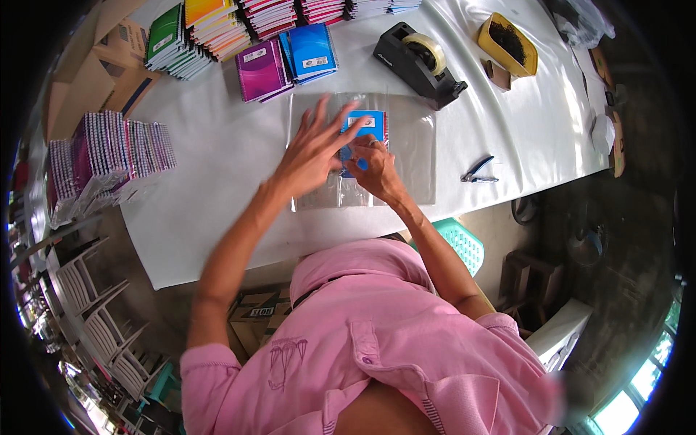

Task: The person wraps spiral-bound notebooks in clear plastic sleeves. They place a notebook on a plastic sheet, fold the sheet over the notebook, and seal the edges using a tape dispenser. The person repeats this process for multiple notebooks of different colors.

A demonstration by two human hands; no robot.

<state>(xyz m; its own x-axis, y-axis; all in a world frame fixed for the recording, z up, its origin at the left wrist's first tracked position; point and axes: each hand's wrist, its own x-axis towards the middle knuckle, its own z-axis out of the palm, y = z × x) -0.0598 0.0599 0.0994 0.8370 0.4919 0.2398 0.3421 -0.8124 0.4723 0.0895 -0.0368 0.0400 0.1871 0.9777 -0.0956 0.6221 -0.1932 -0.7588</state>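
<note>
Your white table point(217, 188) is crowded, so work in the near middle, where the clear plastic sheet point(413, 145) lies flat. The blue notebook point(366, 125) sits on it, centre. Your left hand point(312, 152) is spread flat, fingers apart: press evenly. Your right hand point(373, 168) has fingers curled on the notebook's near edge; keep corners square.

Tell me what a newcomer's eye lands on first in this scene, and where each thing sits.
First, the two hands at the table's middle: the left hand spread flat and the right hand pressing a small blue notebook onto a clear plastic sheet. Next, the colourful notebook stacks along the far edge, with a black tape dispenser right of them. A spiral-bound pile stands at the far left.
</note>
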